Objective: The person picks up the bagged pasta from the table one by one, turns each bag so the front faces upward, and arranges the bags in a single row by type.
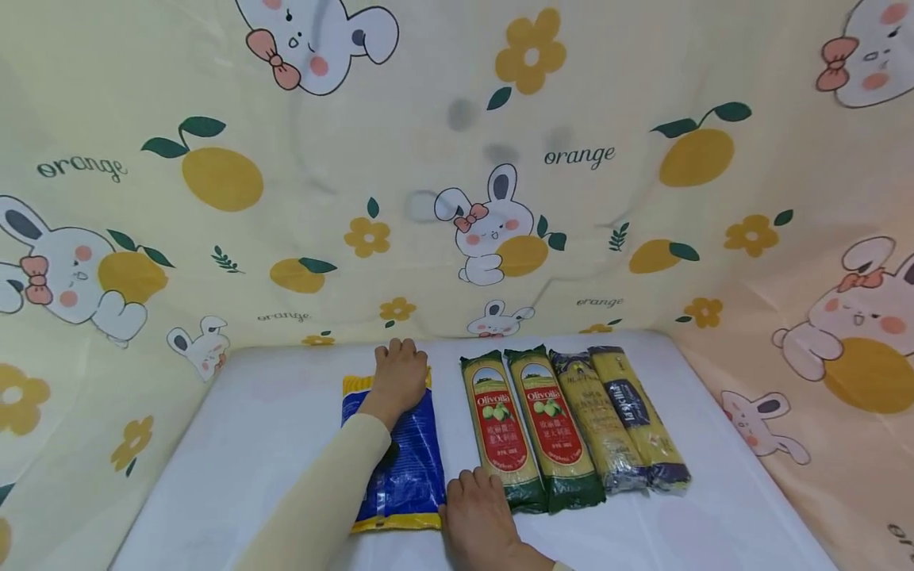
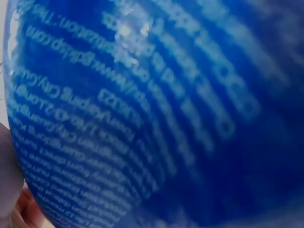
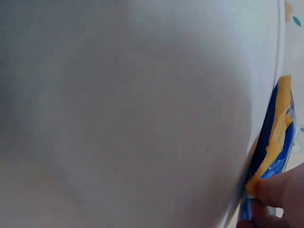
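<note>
A blue plastic packet [image 1: 410, 460] with yellow ends lies left of centre on the white table, its small white print filling the left wrist view. At the far yellow end my left hand [image 1: 401, 379] grips the packet, its fingers bent over the edge and the thumb hidden. My right hand [image 1: 480, 515] is at the near right corner. In the right wrist view its thumb and finger pinch the yellow edge [image 3: 273, 147] of the packet. Just right of that hand lie two green-ended spaghetti packs [image 1: 503, 428] with red labels.
Two more pasta packs, one with a pale clear wrapper [image 1: 596, 420] and one with a dark blue label [image 1: 635, 412], lie beside the red-labelled ones in a slanted row. A patterned cloth [image 1: 400, 159] with rabbits and oranges rises behind the white table [image 1: 264, 428].
</note>
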Demonstrator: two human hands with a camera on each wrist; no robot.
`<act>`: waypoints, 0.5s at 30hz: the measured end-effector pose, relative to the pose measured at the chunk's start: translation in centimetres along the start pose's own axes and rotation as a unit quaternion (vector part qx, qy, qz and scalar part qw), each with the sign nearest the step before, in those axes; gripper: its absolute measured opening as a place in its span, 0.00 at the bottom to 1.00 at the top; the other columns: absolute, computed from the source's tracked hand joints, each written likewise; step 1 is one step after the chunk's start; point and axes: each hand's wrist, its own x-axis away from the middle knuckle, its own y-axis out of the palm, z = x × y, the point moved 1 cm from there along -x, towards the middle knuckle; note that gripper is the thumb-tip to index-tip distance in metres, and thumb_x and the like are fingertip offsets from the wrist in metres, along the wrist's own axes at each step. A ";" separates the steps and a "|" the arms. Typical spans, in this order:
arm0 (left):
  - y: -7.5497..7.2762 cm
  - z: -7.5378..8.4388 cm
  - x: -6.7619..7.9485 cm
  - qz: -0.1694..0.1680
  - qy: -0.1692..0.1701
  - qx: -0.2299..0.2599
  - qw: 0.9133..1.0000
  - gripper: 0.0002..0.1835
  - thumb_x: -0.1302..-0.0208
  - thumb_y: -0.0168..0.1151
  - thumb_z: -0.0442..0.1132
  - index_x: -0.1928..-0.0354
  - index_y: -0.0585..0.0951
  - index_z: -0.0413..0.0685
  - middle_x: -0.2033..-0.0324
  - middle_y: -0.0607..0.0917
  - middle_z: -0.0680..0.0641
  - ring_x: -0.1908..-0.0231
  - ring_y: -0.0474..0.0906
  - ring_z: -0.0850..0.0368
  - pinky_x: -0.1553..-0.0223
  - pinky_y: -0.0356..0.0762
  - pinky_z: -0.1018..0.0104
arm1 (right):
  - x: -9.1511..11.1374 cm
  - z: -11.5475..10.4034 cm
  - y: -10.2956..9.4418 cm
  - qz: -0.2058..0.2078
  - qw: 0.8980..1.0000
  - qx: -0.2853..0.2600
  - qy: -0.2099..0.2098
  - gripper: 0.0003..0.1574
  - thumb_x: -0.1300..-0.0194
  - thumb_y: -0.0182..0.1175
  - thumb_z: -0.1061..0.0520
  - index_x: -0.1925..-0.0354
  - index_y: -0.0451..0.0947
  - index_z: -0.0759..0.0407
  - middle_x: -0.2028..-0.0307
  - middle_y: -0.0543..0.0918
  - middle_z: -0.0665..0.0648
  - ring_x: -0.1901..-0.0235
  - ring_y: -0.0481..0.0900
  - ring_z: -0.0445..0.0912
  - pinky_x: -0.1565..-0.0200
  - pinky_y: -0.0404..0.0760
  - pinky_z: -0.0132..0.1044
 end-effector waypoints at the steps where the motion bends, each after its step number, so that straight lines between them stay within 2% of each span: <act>1: -0.2 -0.2 0.1 0.007 -0.002 0.004 1.000 0.11 0.19 0.55 0.42 0.49 0.83 0.44 0.52 0.75 0.44 0.49 0.65 0.42 0.43 0.63 0.41 | 0.0 0.0 0.0 0.008 1.000 0.000 0.003 0.21 0.28 0.65 0.41 0.64 0.79 0.58 0.71 0.71 0.50 0.65 0.65 0.46 0.63 0.60 0.40; 5: -1.4 -0.9 0.7 0.034 -0.002 0.024 0.999 0.11 0.19 0.56 0.43 0.54 0.81 0.42 0.53 0.74 0.43 0.52 0.64 0.42 0.47 0.60 0.43 | 0.0 0.2 -0.5 0.054 0.999 0.005 -0.005 0.19 0.29 0.64 0.44 0.67 0.76 0.56 0.72 0.69 0.50 0.65 0.66 0.47 0.62 0.61 0.41; 8: -2.7 -1.1 1.2 0.053 -0.002 0.041 0.998 0.09 0.20 0.56 0.40 0.58 0.80 0.41 0.56 0.74 0.42 0.55 0.64 0.41 0.50 0.59 0.44 | 0.3 0.6 -1.5 0.114 0.993 0.015 -0.030 0.18 0.30 0.65 0.46 0.71 0.73 0.54 0.73 0.67 0.49 0.66 0.65 0.46 0.63 0.59 0.39; 12: -4.9 -1.5 1.4 0.092 -0.012 0.061 0.994 0.09 0.22 0.56 0.36 0.62 0.80 0.40 0.58 0.75 0.41 0.56 0.65 0.40 0.51 0.60 0.43 | 0.3 1.1 -4.6 0.195 0.978 0.029 -0.065 0.19 0.31 0.65 0.48 0.73 0.68 0.52 0.73 0.66 0.49 0.67 0.65 0.46 0.62 0.57 0.37; 15: -7.2 -1.8 1.4 0.113 -0.019 0.075 0.991 0.12 0.19 0.54 0.38 0.61 0.80 0.39 0.57 0.75 0.40 0.54 0.66 0.39 0.49 0.62 0.41 | 0.1 1.1 -7.5 0.228 0.968 0.037 -0.095 0.17 0.31 0.62 0.49 0.72 0.67 0.52 0.72 0.66 0.49 0.66 0.65 0.46 0.60 0.59 0.38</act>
